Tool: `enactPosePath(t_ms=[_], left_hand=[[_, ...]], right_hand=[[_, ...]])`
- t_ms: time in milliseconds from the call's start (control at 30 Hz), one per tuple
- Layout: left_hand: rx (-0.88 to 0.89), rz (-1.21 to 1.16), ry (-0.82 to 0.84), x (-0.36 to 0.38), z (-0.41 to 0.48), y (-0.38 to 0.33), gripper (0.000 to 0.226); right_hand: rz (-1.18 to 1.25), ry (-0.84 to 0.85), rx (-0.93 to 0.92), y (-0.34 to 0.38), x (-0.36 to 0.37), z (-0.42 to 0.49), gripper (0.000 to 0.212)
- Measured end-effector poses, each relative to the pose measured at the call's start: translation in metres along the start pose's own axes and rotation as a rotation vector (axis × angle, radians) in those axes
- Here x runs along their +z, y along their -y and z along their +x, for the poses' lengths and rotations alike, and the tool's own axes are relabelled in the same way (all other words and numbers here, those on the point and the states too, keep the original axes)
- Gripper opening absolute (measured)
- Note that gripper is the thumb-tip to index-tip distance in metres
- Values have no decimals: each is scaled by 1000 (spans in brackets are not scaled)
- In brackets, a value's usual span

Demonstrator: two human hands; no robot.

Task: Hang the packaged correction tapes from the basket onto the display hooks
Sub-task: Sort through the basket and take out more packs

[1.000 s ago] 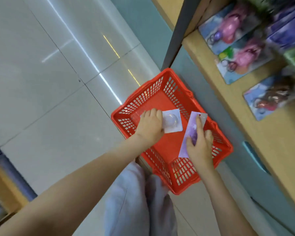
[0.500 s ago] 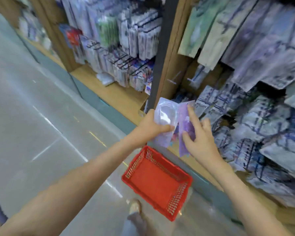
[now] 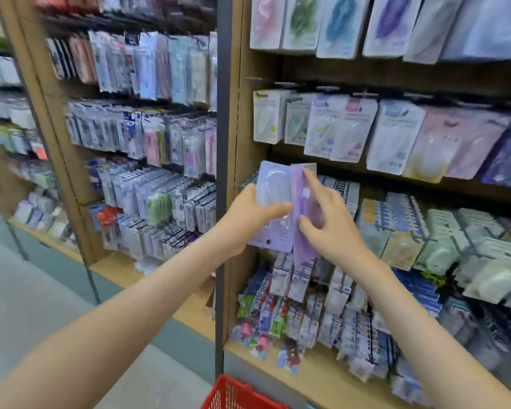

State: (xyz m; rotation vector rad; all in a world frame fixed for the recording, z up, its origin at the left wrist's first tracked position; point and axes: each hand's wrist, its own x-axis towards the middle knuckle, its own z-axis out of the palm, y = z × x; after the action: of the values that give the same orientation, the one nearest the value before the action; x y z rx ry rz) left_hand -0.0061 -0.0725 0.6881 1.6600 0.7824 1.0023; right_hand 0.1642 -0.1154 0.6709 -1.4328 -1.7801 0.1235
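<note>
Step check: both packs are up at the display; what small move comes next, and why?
Probably raise the purple pack in the right hand toward the hanging correction tapes above; the left hand grips the lilac pack, and neither hangs yet.

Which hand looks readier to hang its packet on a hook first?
Probably the right hand: its purple packet is on the side of the hanging correction tapes, index finger up near the packet's top. The left hand grips the pale packet around its middle, beside the shelf post.
</note>
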Motion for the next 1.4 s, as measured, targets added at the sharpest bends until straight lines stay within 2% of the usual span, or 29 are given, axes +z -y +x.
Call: enactPosePath(t_ms=[367, 400, 500, 533, 633, 767, 800, 900, 1233, 1400], left_hand=[[258, 15, -120, -36, 104, -101, 15], [266, 7, -137, -41, 117, -105, 21], [289, -1, -135, -45, 154, -114, 67], [292, -17, -123, -44, 164, -117, 66], [308, -71, -76, -31, 193, -124, 42], [353, -159, 1, 1, 221, -134, 23], [357, -185, 19, 11, 227, -135, 25], [370, -227, 95, 44, 239, -142, 50], [459, -224, 201, 169, 240, -173, 38], [469, -204, 216, 251, 224, -194, 58]], right_hand=[[-237, -342, -174, 42, -74, 122, 78], [-260, -371, -201, 43, -78, 134, 78], [-304, -453, -216, 39, -87, 163, 80], [-317, -480, -205, 36, -91, 169, 81], [-353, -545, -144, 21, -105, 178, 80], [-451, -585, -80, 3, -134, 173, 79], [-477, -589, -66, -1, -141, 171, 79], [-524, -610, -29, -7, -170, 162, 78], [-667, -725, -3, -49, -280, 106, 76], [-690, -769, 0, -90, -352, 61, 76]])
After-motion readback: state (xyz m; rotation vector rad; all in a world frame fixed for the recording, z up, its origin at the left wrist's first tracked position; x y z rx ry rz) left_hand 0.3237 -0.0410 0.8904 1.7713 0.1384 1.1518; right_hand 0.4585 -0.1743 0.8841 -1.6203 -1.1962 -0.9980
